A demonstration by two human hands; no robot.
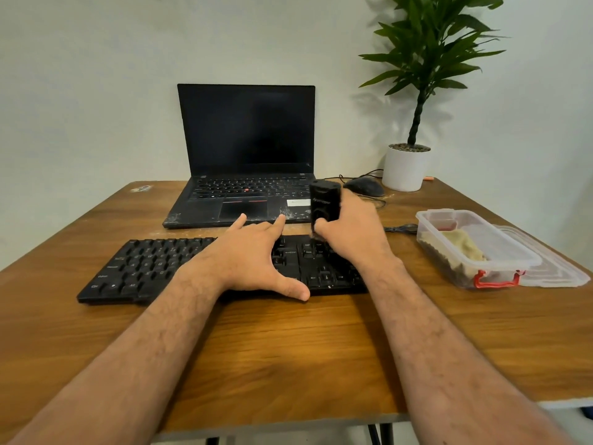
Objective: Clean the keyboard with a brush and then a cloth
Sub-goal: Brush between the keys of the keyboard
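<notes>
A black keyboard (144,268) lies across the wooden table (288,348) in front of me. My left hand (253,258) lies flat on its middle with fingers spread and thumb at the front edge. My right hand (349,229) grips a black brush (324,200) upright, its lower end down on the keys at the right part of the keyboard. The bristles are hidden behind my fingers. A beige cloth (462,245) lies inside a clear plastic box (481,268) with red clips at the right.
An open black laptop (247,149) stands behind the keyboard. A black mouse (364,186) with its cable and a potted plant (406,167) sit at the back right. The box's lid (558,271) lies beside the box near the right table edge.
</notes>
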